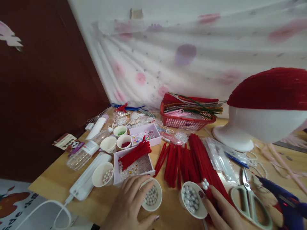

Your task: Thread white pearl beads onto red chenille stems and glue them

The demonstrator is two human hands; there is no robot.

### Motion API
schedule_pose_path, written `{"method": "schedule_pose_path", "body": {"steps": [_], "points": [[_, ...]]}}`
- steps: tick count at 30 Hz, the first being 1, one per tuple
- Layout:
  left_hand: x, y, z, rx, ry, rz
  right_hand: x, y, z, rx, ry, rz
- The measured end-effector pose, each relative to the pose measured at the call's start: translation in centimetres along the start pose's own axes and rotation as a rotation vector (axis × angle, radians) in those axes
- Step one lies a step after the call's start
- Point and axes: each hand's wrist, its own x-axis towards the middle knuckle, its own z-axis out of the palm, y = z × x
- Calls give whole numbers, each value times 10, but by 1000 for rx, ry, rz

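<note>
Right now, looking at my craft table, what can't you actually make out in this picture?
- Left hand: wrist cut off by the bottom edge; its fingers cover part of a cup of beads.
- Right hand: lies over the red sticks, also cut by the bottom edge.
- Glue gun: runs off the right corner.
- Small card: print too small to read.
- Scissors: handles clipped at the bottom.

The left hand (130,204) lies palm-down with fingers (144,191) spread and curled, while the right hand (222,209) reaches in, fingertips pinched together.
</note>
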Motion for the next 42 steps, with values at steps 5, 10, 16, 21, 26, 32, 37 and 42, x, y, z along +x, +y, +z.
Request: {"method": "schedule_pose_path", "body": {"steps": [5, 10, 16, 21, 26, 32, 37, 42], "points": [[12, -4, 5, -5, -36, 73, -5, 8, 4, 12, 134, 53], [17, -6, 2, -37, -49, 78, -14, 4, 8, 61, 197, 61], [42, 5, -15, -108, 5, 111, -8, -26, -11, 101, 182, -67], [79, 9, -31, -161, 27, 80, 5, -49, -21, 111, 112, -103], [118, 2, -30, -142, 26, -88, 21, -49, -19, 120, 103, -159], [139, -9, -12, -49, -23, -113, 24, -49, -20, 142, 95, -182], [135, -6, -8, -36, -62, -133, 14, -41, -27, 223, 97, -116], [146, -6, -13, 49, -138, -89, 13, -41, -31, 260, 99, -104]]}}
